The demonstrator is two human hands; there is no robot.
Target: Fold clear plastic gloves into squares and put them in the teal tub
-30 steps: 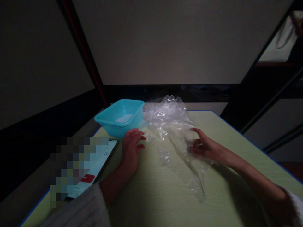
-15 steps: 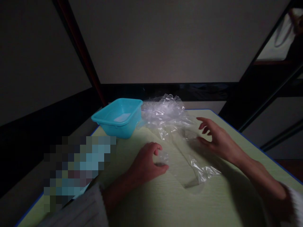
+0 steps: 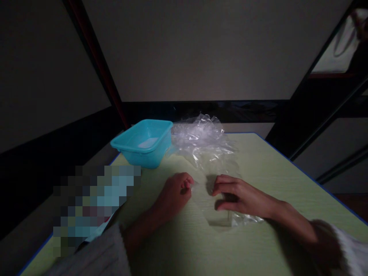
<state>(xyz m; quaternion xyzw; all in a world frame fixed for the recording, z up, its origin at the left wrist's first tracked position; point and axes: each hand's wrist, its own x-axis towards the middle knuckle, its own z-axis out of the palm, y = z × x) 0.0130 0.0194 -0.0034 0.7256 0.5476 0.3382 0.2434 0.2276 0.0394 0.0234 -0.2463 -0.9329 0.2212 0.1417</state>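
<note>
I now see the left hand (image 3: 176, 192), parted half a second ago, pinching the edge of the flat, clear plastic bag (image 3: 209, 207) just right of it, securing that side, while the right hand (image 3: 240, 194), fingers spread, has moved in above.

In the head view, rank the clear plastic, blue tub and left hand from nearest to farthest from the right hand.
1. Clear plastic: part lies beneath the right hand.
2. Left hand: to its left, apparently pinching the plastic.
3. Blue tub: farther left and farther back.
</note>
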